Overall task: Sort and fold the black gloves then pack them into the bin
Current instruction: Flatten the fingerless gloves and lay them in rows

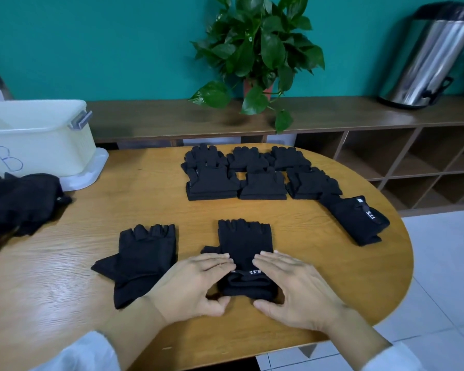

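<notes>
— Where was the glove [244, 245]?
— Near centre of the table [65, 263], long axis running near to far. My left hand [190, 285] and right hand [295, 287] flanked its near cuff, equally close, fingers straight, pressing flat.

Table [65, 277]: near edge centre, one glove [244, 245] lying flat, fingers pointing away, cuff toward the person. Left hand [193, 285] on its left side, right hand [295, 287] on its right, fingers of both resting on the glove. Just left of it, a second glove [142, 261], apart from the first. Behind, mid-table, stacks [257, 172] in two rows of three, touching. Right of the stacks, a lone pair [359, 220] near the table's right edge. Far left edge: loose heap [19, 202]. Behind the heap, bin [38, 140]. Beyond the table, shelf [172, 119] with plant [255, 49] and, far right, canister [426, 54].
</notes>
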{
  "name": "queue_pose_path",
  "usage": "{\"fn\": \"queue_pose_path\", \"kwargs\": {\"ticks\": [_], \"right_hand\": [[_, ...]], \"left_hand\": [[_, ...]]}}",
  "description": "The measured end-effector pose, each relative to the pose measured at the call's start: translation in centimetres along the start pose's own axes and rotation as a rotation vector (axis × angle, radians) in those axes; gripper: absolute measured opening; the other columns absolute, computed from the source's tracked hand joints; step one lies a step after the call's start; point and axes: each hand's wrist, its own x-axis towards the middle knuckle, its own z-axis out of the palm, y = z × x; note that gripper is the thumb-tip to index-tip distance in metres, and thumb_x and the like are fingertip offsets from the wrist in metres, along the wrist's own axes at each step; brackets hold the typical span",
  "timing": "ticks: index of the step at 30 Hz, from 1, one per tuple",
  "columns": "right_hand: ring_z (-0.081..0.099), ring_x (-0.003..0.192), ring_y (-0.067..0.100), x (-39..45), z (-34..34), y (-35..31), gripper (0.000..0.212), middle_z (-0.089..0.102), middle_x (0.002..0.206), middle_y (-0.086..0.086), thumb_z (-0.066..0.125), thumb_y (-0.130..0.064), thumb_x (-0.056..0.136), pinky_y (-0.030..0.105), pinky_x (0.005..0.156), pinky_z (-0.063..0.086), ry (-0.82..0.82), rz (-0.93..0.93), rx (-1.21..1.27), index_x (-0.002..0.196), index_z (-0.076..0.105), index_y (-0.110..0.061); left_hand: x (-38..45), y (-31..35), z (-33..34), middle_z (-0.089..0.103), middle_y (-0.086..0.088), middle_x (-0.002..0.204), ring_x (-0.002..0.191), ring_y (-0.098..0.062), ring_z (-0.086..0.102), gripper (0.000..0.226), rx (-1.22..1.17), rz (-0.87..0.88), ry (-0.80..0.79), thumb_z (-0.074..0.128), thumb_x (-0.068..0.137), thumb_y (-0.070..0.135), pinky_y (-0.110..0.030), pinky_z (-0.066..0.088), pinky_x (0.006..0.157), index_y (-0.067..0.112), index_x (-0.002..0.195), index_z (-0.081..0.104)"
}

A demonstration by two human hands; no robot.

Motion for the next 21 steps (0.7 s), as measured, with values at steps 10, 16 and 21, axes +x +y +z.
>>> {"fn": "queue_pose_path", "kwargs": {"ticks": [10, 16, 21], "right_hand": [[0.050, 0.121, -0.009, 0.0, 1.1, 0.4, 0.034, 0.063, 0.125, -0.017, 0.068, -0.028, 0.084, 0.025, 0.110, 0.039, 0.128, 0.153, 0.314, 0.118, 0.067, -0.024], [0.063, 0.070, 0.004, 1.9, 1.0, -0.1, 0.006, 0.070, 0.077, -0.014, 0.068, -0.037, 0.087, 0.035, 0.071, 0.053, 0.255, 0.541, 0.452, 0.092, 0.068, -0.035], [0.062, 0.073, 0.014, 5.2, 0.3, -1.2, 0.031, 0.067, 0.075, -0.008, 0.058, -0.055, 0.089, 0.033, 0.067, 0.050, 0.295, 0.797, 0.364, 0.090, 0.066, -0.025]], "left_hand": [[-0.9, 0.8, -0.6, 0.044, 0.019, 0.146, 0.141, 0.004, 0.027, 0.070, -0.159, -0.078, 0.073, 0.060, 0.074, 0.074, -0.020, 0.029, 0.114, 0.027, 0.126, 0.064], [0.7, 0.6, -0.8, 0.057, 0.026, 0.112, 0.107, 0.004, 0.055, 0.034, -0.308, -0.359, 0.089, 0.059, 0.095, 0.042, -0.016, 0.045, 0.092, 0.028, 0.125, 0.060], [3.1, 0.8, -0.3, 0.071, 0.003, 0.081, 0.073, -0.014, 0.066, 0.021, -0.430, -0.673, 0.257, 0.054, 0.098, 0.034, -0.039, 0.055, 0.072, 0.021, 0.103, 0.069]]}}
